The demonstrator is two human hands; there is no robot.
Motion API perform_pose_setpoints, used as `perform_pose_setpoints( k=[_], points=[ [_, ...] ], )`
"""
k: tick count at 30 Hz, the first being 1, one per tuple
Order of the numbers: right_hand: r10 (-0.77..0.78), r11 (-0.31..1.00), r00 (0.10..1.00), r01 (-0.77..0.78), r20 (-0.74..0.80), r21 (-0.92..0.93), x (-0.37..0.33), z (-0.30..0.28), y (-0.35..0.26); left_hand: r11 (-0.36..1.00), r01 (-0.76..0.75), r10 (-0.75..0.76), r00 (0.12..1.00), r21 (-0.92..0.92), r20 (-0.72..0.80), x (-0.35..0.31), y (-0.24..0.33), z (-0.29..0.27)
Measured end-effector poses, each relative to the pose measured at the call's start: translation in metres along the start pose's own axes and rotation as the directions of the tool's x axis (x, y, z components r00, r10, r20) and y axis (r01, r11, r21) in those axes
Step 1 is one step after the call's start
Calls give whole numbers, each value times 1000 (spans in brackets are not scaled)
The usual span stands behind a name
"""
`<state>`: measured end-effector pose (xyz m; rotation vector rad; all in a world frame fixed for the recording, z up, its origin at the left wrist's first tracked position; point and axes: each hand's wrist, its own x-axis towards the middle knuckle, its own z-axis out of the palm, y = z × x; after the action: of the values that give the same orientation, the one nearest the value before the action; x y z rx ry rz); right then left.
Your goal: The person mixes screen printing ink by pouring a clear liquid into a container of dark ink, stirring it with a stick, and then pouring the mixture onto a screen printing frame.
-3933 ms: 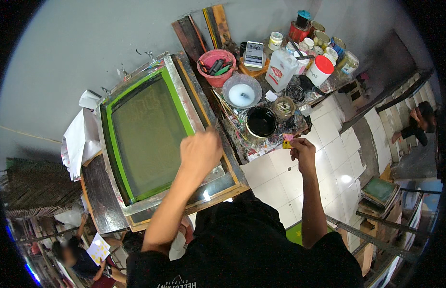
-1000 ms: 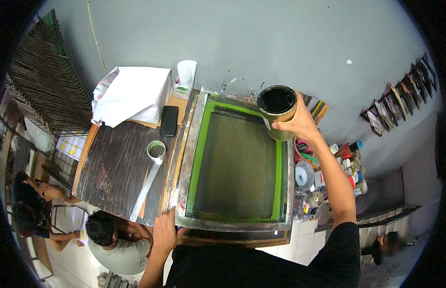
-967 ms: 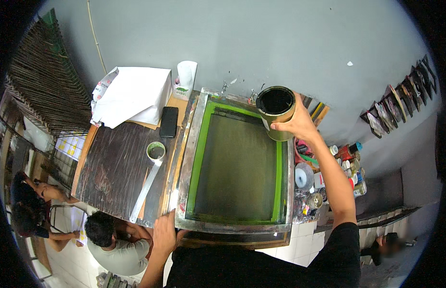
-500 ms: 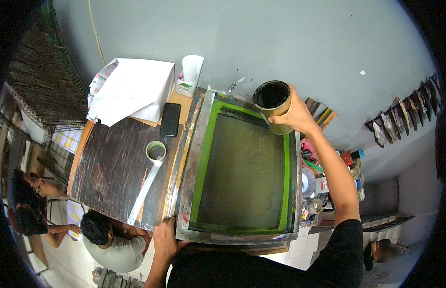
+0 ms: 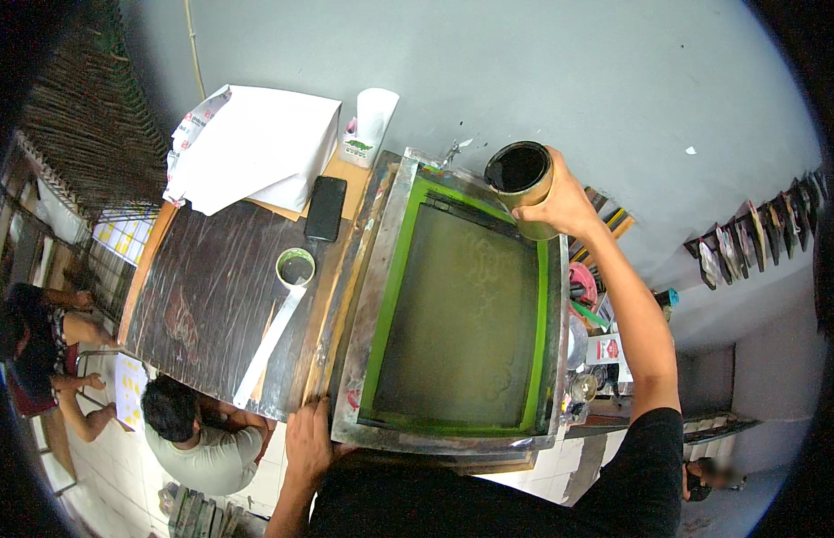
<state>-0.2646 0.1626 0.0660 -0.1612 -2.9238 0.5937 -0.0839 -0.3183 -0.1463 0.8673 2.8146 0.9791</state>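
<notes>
My right hand is wrapped round a metal can and holds it above the far right corner of a screen printing frame. The can leans to the left; black ink lies inside, low against its left rim. Green borders surround the dark, olive-toned mesh of the frame. No stream of ink shows below the can. At the near left corner of the frame, my left hand grips the edge of the wooden table, fingers bent over it and thumb toward the frame.
On the table's left half are a roll of tape with a strip pulled out, a black phone, a large white paper package and a tissue box. Jars and tools crowd the right side. A person sits beyond the table's left edge.
The can tips slightly further left, baring more of its inner wall on the right. The whole view has shifted a little. My left hand stays at the table edge.
</notes>
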Motion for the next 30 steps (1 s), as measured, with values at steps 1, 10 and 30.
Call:
perform_pose_setpoints(
  k=[1, 10, 30],
  points=[
    [-2, 1000, 1000, 2, -4, -6, 1, 1, -1, 1000, 4, -4, 1000, -3, 4, 1, 1, -2],
    [-13, 999, 1000, 12, -10, -43, 10, 1, -5, 1000, -15, 15, 1000, 5, -14, 3, 1, 0],
    [92, 995, 993, -95, -68, -41, -27, -34, 47, 999, 30, -32, 998, -44, -47, 5, 1, 5]
  ],
)
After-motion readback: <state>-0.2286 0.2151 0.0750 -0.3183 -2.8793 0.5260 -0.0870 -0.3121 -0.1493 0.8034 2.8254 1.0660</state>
